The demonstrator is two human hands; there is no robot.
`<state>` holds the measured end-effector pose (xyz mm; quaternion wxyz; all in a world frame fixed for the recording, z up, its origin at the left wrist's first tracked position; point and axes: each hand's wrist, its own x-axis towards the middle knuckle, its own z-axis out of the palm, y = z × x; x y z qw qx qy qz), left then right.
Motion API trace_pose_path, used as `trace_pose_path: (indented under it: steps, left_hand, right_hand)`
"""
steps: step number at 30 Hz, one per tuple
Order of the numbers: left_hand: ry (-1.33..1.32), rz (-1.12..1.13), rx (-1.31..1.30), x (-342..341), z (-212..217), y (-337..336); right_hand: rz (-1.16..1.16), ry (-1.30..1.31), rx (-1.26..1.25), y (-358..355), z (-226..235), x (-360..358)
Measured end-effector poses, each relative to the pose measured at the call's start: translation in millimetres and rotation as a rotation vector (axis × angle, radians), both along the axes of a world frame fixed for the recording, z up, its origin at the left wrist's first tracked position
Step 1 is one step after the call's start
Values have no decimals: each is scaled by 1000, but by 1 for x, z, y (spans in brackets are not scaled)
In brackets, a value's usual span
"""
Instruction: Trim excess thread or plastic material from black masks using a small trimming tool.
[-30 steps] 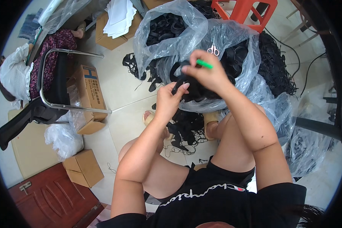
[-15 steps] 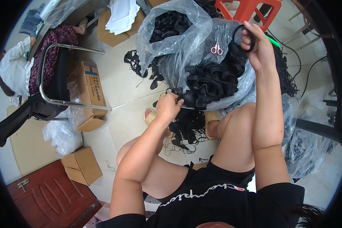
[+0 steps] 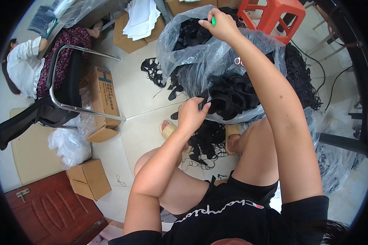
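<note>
A large clear plastic bag [image 3: 192, 61] lies open on the floor in front of my knees, filled with black fabric pieces [image 3: 233, 96]. My left hand [image 3: 191, 115] is at the bag's near rim, its fingers pinched on one black piece there. My right hand [image 3: 219, 25] is stretched out far over the back of the bag, closed around a small green-handled tool [image 3: 212, 19]. Small pink-handled scissors [image 3: 237, 62] rest in the bag, partly hidden by my right forearm. More black pieces [image 3: 206, 143] lie between my feet.
A red plastic stool [image 3: 274, 14] stands behind the bag. A chair with a metal frame [image 3: 65, 102], cardboard boxes [image 3: 104, 96] [image 3: 88, 179] and a white bag [image 3: 69, 145] are to the left. Another person [image 3: 28, 61] sits at far left. Cables and black netting [image 3: 302, 77] lie to the right.
My right hand has lifted off the black pile and swung up and away to the back of the bag, still holding the green tool. My left hand stayed at the bag's near rim.
</note>
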<state>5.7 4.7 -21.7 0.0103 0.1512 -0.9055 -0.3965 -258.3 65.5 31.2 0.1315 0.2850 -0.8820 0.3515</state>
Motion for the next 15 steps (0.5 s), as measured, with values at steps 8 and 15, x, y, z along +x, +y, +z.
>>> trace_pose_path:
  steps: [8,15]
  left_hand:
    - [86,264,951,-4,-5,-14]
    - [-50,211,845,-4,13,-21]
  right_hand:
    - [495,-593,186,61,-16,78]
    - [389,-745,-202,97,-38,114]
